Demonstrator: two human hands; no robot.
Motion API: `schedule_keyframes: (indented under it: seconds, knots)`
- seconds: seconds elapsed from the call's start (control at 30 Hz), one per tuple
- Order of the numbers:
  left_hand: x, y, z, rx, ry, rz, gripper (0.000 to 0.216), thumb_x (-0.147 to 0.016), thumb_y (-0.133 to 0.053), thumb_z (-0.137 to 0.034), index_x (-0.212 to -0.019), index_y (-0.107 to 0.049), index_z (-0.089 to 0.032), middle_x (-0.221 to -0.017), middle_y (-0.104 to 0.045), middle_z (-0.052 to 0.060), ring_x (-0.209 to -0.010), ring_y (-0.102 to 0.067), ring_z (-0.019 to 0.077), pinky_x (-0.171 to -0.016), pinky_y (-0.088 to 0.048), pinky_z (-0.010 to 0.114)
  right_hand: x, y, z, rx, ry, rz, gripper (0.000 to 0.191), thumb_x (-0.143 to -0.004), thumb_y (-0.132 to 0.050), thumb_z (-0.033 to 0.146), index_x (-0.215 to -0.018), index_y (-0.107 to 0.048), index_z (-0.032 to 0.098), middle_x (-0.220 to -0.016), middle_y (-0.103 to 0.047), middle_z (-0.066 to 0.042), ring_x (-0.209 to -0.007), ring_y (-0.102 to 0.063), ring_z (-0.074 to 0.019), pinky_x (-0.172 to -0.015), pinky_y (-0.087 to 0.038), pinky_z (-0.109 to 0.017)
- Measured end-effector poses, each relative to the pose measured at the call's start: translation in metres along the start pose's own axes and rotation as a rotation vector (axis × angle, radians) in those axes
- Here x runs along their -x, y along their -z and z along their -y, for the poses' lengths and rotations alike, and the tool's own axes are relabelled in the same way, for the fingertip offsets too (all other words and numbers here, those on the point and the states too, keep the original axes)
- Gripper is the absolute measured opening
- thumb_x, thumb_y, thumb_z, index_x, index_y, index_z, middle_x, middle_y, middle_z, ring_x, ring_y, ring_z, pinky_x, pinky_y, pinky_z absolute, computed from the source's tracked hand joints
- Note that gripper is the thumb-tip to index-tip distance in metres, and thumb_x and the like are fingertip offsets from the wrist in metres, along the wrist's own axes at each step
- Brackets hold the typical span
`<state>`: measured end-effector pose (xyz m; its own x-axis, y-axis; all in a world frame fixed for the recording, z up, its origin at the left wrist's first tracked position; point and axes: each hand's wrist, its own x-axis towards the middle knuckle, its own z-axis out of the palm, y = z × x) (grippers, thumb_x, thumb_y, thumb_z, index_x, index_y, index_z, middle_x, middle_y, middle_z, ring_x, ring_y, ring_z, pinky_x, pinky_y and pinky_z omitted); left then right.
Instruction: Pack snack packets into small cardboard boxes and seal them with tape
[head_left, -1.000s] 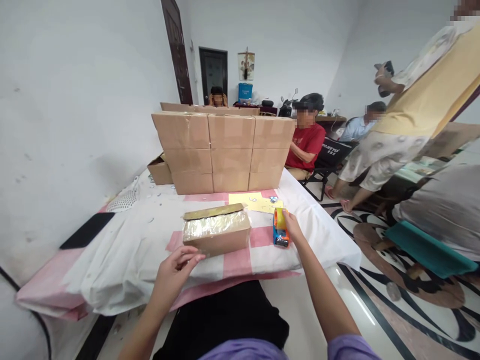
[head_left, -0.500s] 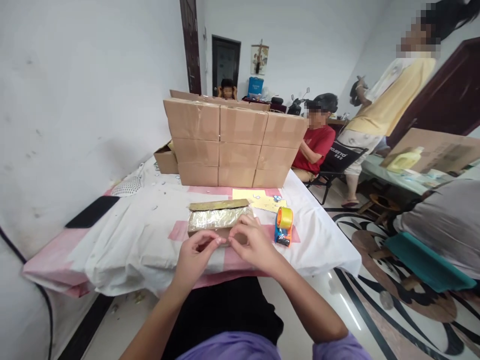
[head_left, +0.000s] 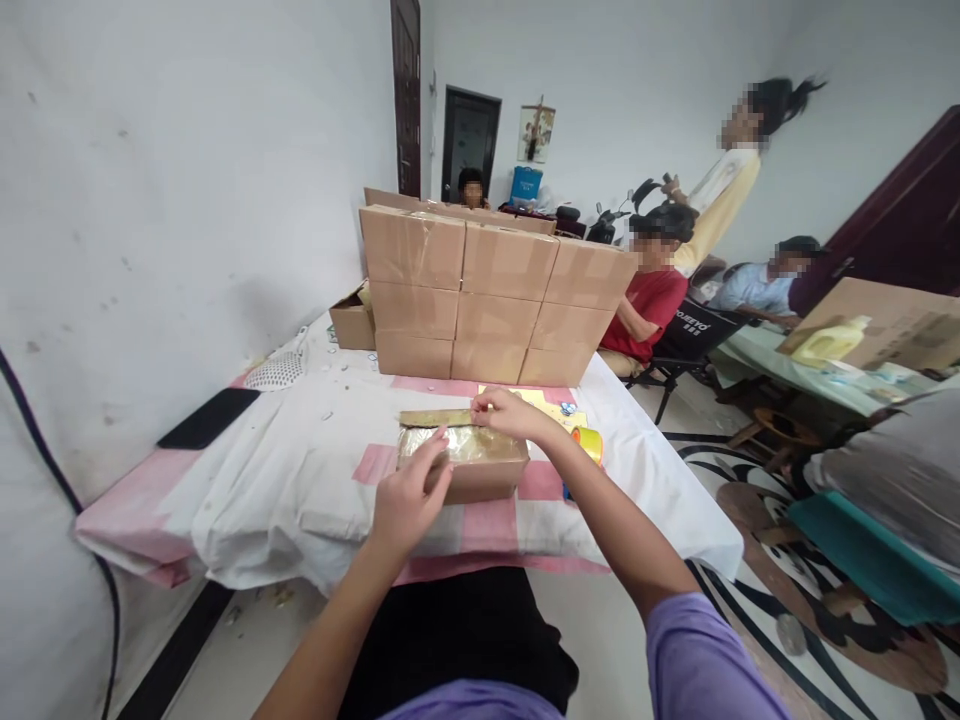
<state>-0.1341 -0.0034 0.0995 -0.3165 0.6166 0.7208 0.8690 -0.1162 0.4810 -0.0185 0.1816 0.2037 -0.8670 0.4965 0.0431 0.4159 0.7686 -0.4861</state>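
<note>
Lying on cloth-covered table (head_left: 247, 500): small carton (head_left: 484, 484); right hand (head_left: 504, 411) at its raised flap (head_left: 435, 418), fingers curled, pinch unclear; left hand (head_left: 409, 498) by its left end, thumb parted from fingers

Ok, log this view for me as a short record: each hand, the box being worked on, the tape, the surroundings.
Left hand: the left hand is at the box's near left side, thumb apart from fingers
Right hand: the right hand is at the flap's right end; grip unclear
Box: small cardboard box, shiny tape on top, flap along its far side
Tape: tape dispenser, right of the box, partly hidden by the right forearm
Behind: stacked cartons, three high and three across
</note>
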Motion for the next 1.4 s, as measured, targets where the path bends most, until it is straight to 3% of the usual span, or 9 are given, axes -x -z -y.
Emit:
schedule_keyframes:
  seconds: [0.1, 0.23, 0.4, 0.57, 0.77, 0.93, 1.07, 1.2, 1.4]
  knots:
    - [0.002, -0.01, 0.006, -0.156, -0.138, 0.098, 0.031, -0.099, -0.057, -0.024, -0.129, -0.063, -0.025, -0.134, -0.071, 0.001, -0.099, -0.077, 0.0185, -0.067, -0.058, 0.026, -0.012, -0.011, 0.0, 0.092, -0.043, -0.017, 0.016, -0.085, -0.058, 0.019, -0.072, -0.067, 0.019, -0.08, -0.067, -0.001, -0.087, -0.057, -0.0198, -0.082, -0.035, -0.031]
    - [0.005, -0.015, 0.01, -0.269, -0.098, 0.204, 0.032, -0.097, -0.059, -0.024, -0.129, -0.064, -0.026, -0.136, -0.069, -0.001, -0.089, -0.078, 0.0191, -0.058, -0.056, 0.028, -0.014, -0.027, 0.002, 0.231, -0.104, -0.072, 0.013, -0.084, -0.059, 0.02, -0.074, -0.067, 0.018, -0.094, -0.069, -0.01, -0.1, -0.055, -0.0281, -0.088, -0.036, -0.038]
    - [0.009, -0.016, 0.011, -0.263, -0.071, 0.232, 0.033, -0.097, -0.059, -0.025, -0.13, -0.064, -0.025, -0.137, -0.069, 0.001, -0.096, -0.077, 0.0198, -0.062, -0.058, 0.027, -0.005, -0.033, 0.0, 0.36, -0.114, -0.224, 0.032, -0.087, -0.064, 0.028, -0.114, -0.066, 0.012, -0.125, -0.061, -0.022, -0.12, -0.047, -0.0375, -0.102, -0.033, -0.05]
    - [0.014, -0.018, 0.016, -0.261, -0.124, 0.185, 0.032, -0.099, -0.056, -0.026, -0.13, -0.066, -0.024, -0.132, -0.072, 0.004, -0.093, -0.078, 0.0199, -0.061, -0.057, 0.026, -0.002, -0.031, -0.009, 0.265, 0.038, 0.022, 0.066, -0.091, -0.062, 0.056, -0.149, -0.048, 0.029, -0.149, -0.053, -0.012, -0.136, -0.043, -0.0367, -0.112, -0.028, -0.056]
    - [0.016, -0.016, 0.02, -0.262, -0.173, 0.177, 0.032, -0.1, -0.054, -0.027, -0.13, -0.066, -0.024, -0.133, -0.072, 0.004, -0.094, -0.078, 0.0185, -0.058, -0.056, 0.024, -0.025, -0.032, -0.026, 0.242, -0.256, -0.007, 0.063, -0.077, -0.074, 0.065, -0.127, -0.07, 0.026, -0.129, -0.07, -0.014, -0.124, -0.058, -0.0413, -0.104, -0.039, -0.057]
    - [0.017, -0.006, 0.023, -0.216, -0.201, 0.154, 0.032, -0.1, -0.054, -0.023, -0.131, -0.063, -0.025, -0.133, -0.072, 0.002, -0.107, -0.075, 0.0181, -0.069, -0.058, 0.023, -0.016, 0.02, -0.11, 0.267, -0.414, -0.277, 0.039, -0.098, -0.054, 0.043, -0.12, -0.073, 0.017, -0.116, -0.075, -0.017, -0.107, -0.068, -0.0307, -0.091, -0.049, -0.039]
    - [0.018, 0.001, 0.03, -0.194, -0.26, 0.175, 0.032, -0.101, -0.054, -0.021, -0.132, -0.061, -0.025, -0.134, -0.071, 0.002, -0.11, -0.074, 0.0168, -0.071, -0.058, 0.021, 0.016, 0.057, -0.207, 0.282, -0.478, -0.317, 0.03, -0.096, -0.056, 0.027, -0.117, -0.075, 0.016, -0.109, -0.077, -0.014, -0.1, -0.07, -0.0248, -0.088, -0.052, -0.035]
    - [0.017, 0.0, 0.032, -0.186, -0.271, 0.185, 0.033, -0.101, -0.054, -0.021, -0.133, -0.059, -0.024, -0.135, -0.071, 0.003, -0.111, -0.074, 0.0165, -0.072, -0.058, 0.02, 0.034, 0.049, -0.275, 0.276, -0.454, -0.203, 0.019, -0.095, -0.067, 0.026, -0.109, -0.074, 0.016, -0.102, -0.077, -0.007, -0.093, -0.071, -0.0195, -0.091, -0.055, -0.038]
    - [0.016, -0.002, 0.031, -0.184, -0.234, 0.205, 0.033, -0.1, -0.057, -0.02, -0.132, -0.059, -0.024, -0.134, -0.071, 0.004, -0.108, -0.075, 0.0168, -0.074, -0.059, 0.02, 0.02, 0.021, -0.327, 0.284, -0.424, -0.079, 0.02, -0.098, -0.067, 0.033, -0.108, -0.07, 0.016, -0.106, -0.072, -0.005, -0.098, -0.069, -0.0198, -0.093, -0.057, -0.042]
